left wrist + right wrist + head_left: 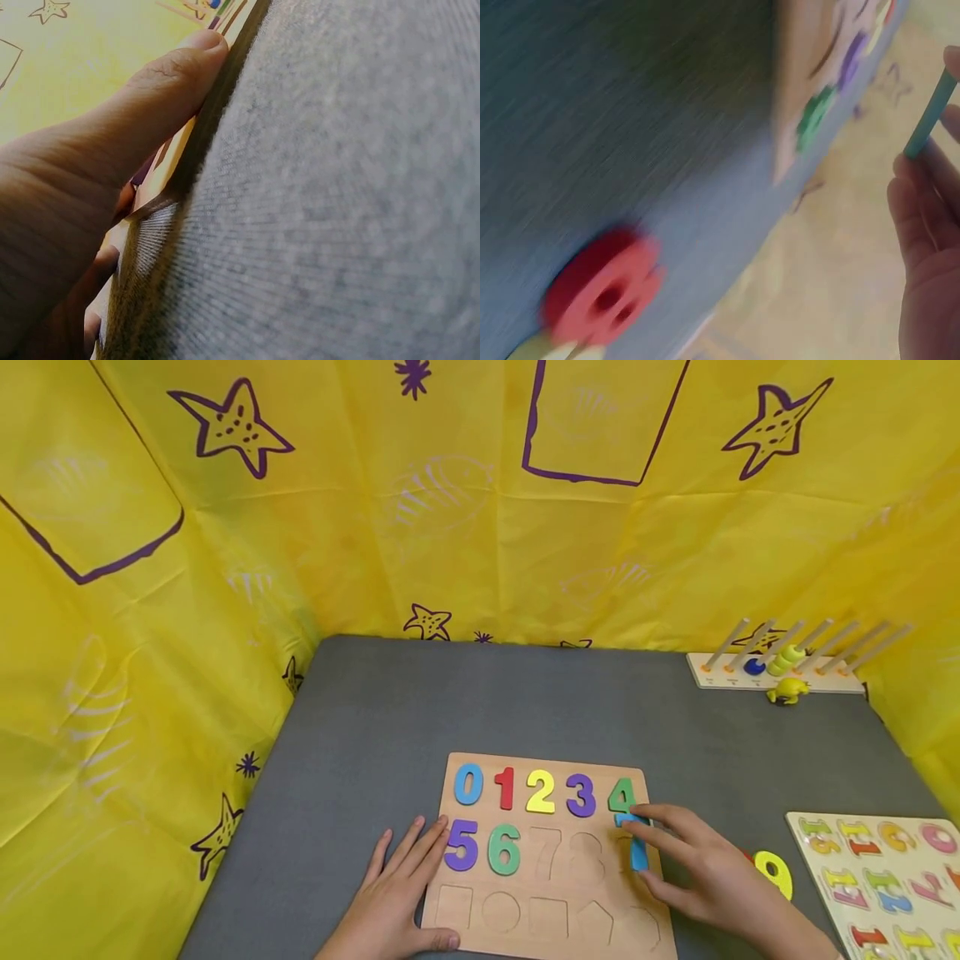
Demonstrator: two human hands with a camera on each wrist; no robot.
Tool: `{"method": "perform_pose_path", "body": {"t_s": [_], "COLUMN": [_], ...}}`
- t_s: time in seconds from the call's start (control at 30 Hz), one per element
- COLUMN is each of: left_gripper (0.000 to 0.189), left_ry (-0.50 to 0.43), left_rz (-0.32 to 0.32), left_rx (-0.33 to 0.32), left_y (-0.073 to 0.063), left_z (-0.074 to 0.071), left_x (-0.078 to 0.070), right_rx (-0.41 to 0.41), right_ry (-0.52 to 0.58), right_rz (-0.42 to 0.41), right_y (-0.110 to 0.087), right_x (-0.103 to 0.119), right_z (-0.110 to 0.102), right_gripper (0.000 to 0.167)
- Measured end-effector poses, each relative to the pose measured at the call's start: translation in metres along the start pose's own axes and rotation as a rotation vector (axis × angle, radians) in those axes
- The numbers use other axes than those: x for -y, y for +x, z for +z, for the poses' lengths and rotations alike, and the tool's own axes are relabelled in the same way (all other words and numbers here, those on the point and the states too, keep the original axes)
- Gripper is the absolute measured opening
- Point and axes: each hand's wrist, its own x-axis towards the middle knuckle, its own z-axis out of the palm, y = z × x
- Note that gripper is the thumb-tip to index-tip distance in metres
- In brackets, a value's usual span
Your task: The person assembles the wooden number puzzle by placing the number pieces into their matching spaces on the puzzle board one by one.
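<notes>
A wooden number board lies on the table, with coloured digits from 0 to 6 seated in its upper rows. My left hand rests along the board's left edge, fingers straight and thumb at the lower rim; the left wrist view shows the thumb against that rim. Between thumb and fingers, my right hand pinches a blue number 7 above the board's right side, below the green 4. The empty 7 outline is left of it. Fingers partly cover the blue piece.
Right of the board lie a yellow 9 and a red 8, the latter mostly hidden in the head view. Another number puzzle sits at the right edge. A peg stand with a yellow toy stands far right.
</notes>
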Motion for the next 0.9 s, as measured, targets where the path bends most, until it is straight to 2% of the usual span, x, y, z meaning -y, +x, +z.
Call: {"method": "perform_pose_path", "body": {"t_s": [0.17,0.4,0.63,0.9], "left_gripper": [0.127,0.127,0.126,0.127], "left_ry": [0.004,0.010,0.011,0.006], "left_rz": [0.013,0.016,0.013,0.010], "left_rx": [0.000,-0.007,-0.012,-0.017], "left_y": [0.000,0.000,-0.001,-0.001], "left_z": [0.000,-0.001,-0.001,0.000], "left_x": [-0.001,-0.001,-0.001,-0.001], "right_rx": [0.062,0.142,0.159,0.217], "right_ry": [0.023,0.043,0.000,-0.056], "right_rz": [-0.024,-0.021,0.002,0.064], "right_y": [0.018,0.034,0.047,0.054], "right_x": [0.013,0.030,0.041,0.050], "right_z": [0.015,0.039,0.057,0.070], "right_gripper": [0.047,0.060,0.053,0.047]}}
